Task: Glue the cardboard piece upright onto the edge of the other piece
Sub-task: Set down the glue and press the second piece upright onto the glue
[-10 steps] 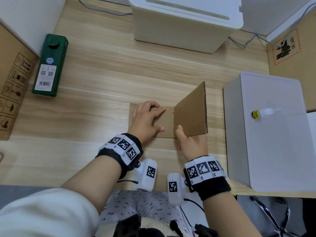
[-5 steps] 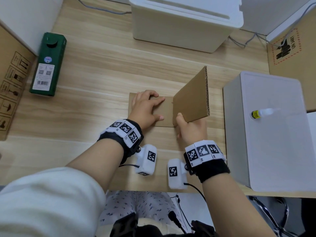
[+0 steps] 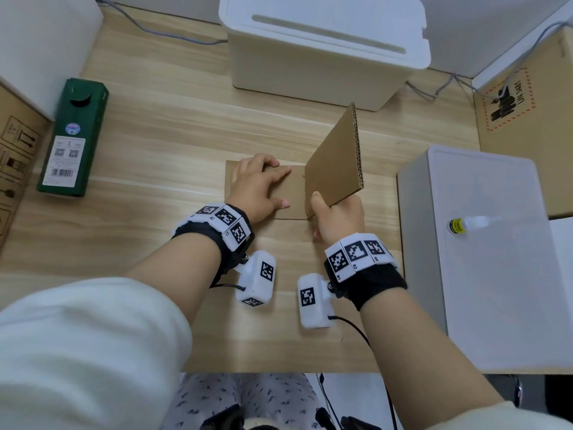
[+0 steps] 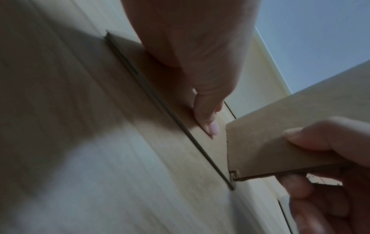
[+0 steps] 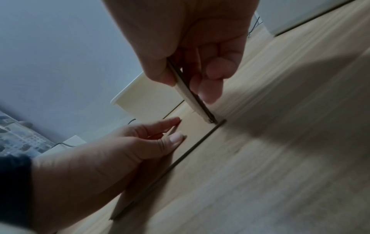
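The upright piece [image 3: 336, 159] stands on its lower edge along the right edge of the flat piece [image 3: 294, 193], which lies near the middle of the desk [image 3: 155, 144]. The right hand [image 3: 339, 218] pinches the upright piece's near lower corner, thumb on the left face, fingers curled behind. The left hand [image 3: 257, 189] lies flat on the flat piece, fingers straight and pressing down. In the left wrist view the near corners of the two pieces meet, so the placing looks done; whether glue sits in the joint cannot be seen. What is left, I judge, is holding until it sets, then letting go.

A glue bottle [image 3: 465, 225] lies on the lid of the white box [image 3: 496, 290] at the desk's right edge. A white bin [image 3: 325, 57] stands at the far edge, lid on; what either holds is hidden. A green carton [image 3: 73, 138] lies near the left edge.
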`<state>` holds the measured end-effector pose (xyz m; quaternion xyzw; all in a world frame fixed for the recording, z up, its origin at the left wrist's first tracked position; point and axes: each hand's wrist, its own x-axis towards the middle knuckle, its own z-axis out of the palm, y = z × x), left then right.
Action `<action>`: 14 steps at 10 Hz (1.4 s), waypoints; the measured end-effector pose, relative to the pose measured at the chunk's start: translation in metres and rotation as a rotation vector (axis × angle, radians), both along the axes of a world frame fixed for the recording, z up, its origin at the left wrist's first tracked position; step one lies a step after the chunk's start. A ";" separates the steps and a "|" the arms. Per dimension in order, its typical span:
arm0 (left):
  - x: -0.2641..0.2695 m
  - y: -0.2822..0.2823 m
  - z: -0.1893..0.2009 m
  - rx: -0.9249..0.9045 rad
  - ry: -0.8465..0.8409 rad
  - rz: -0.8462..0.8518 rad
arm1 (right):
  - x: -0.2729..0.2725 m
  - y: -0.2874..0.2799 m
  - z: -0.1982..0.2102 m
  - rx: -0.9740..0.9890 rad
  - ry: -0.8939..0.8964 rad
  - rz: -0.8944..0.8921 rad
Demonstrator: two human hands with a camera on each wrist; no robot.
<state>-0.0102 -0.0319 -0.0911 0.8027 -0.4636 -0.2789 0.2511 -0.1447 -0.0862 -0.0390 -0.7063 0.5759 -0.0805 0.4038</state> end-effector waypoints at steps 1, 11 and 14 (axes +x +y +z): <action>0.000 0.000 0.000 0.006 -0.002 -0.001 | 0.001 0.001 -0.001 0.005 -0.002 -0.009; 0.001 0.000 -0.002 0.003 -0.010 -0.003 | -0.001 0.001 0.001 0.005 -0.002 -0.015; 0.001 0.000 -0.002 0.002 -0.008 0.001 | 0.000 0.002 0.002 -0.011 -0.003 -0.001</action>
